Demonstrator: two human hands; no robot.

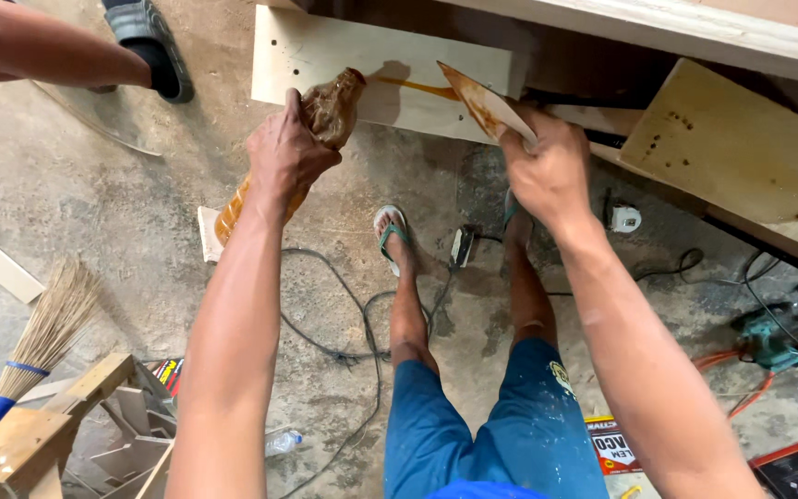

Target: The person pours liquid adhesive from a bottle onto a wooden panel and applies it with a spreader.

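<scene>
The left hand (pixel 286 152) clenches a tilted glue bottle (pixel 311 134), its mouth over the pale board (pixel 325 55). The right hand (pixel 547 171) grasps a stained scraper (pixel 482 102), touching the board's right part.

Amber glue bottle (pixel 311 139) tipped mouth-down over the pale plywood panel (pixel 325 60) — brown-stained scraper (pixel 482 103) angled against the panel's edge.

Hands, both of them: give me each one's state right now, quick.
Left hand: closed around a plastic bottle of amber glue, tipped toward the plywood panel.
Right hand: closed on a flat spreader card.
</scene>
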